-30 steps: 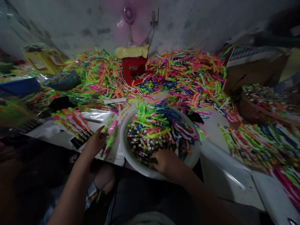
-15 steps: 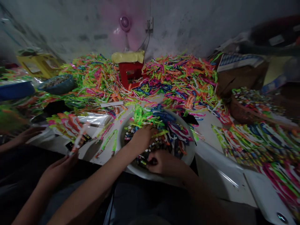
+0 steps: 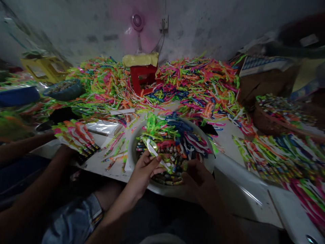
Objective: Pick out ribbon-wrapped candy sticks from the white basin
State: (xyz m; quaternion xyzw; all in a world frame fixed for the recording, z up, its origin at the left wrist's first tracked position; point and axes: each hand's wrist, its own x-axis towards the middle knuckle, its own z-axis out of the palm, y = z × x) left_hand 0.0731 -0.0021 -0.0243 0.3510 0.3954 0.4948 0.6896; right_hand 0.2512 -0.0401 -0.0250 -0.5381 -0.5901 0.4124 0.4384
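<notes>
My left hand (image 3: 145, 169) is over the near left part of a round pale basin (image 3: 166, 190), its thumb and fingers closed on a curved white-and-green plastic strip (image 3: 151, 147). At the basin's near right side is my right hand (image 3: 196, 174), in shadow, with its fingers curled together; whatever is between them is too dark to make out. Small printed cylinders (image 3: 169, 179) fill the near part of the basin. Bright green plastic strips (image 3: 153, 123) and blue ones (image 3: 175, 127) lie at its far side.
Heaped coloured strips (image 3: 198, 76) line the wall around a red stool (image 3: 144, 78) and a pink fan (image 3: 137, 22). Another person's arm (image 3: 58, 159) is at left, beside a row of strips (image 3: 74, 135). More rows (image 3: 276, 152) lie at right.
My left hand has come up out of the basin toward me with a white-and-green strip. My right hand has moved to the right. The other person's hands have moved lower beside their row.
</notes>
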